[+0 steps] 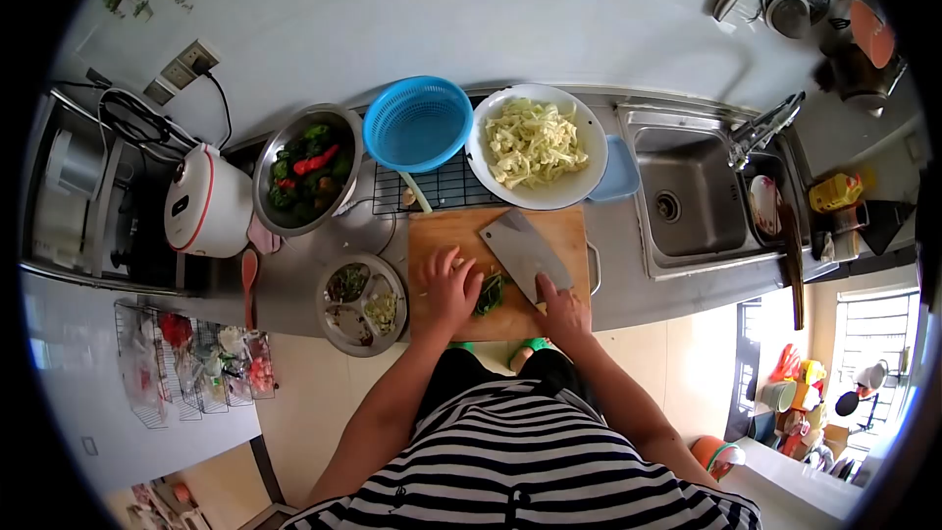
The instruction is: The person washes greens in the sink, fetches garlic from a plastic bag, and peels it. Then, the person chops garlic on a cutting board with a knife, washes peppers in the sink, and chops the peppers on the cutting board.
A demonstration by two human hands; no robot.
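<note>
My right hand (564, 312) grips the handle of a cleaver (527, 247), whose broad blade lies slanted over the wooden cutting board (429, 228). On the board's left half rests my left hand (449, 292), palm down with its fingers apart. A small pale piece shows at its fingertips, too small to name. Chopped dark green leaves (490, 294) lie between my two hands. Beside the board on the left, a round divided metal dish (334, 336) holds chopped ingredients in its compartments.
Behind the board stand a blue colander (417, 128) and a white basin (589, 177) of cut pale vegetable. A metal bowl (345, 198) holds green and red peppers. Left are a rice cooker (211, 198) and a pink spoon (249, 270); right is the sink (687, 162).
</note>
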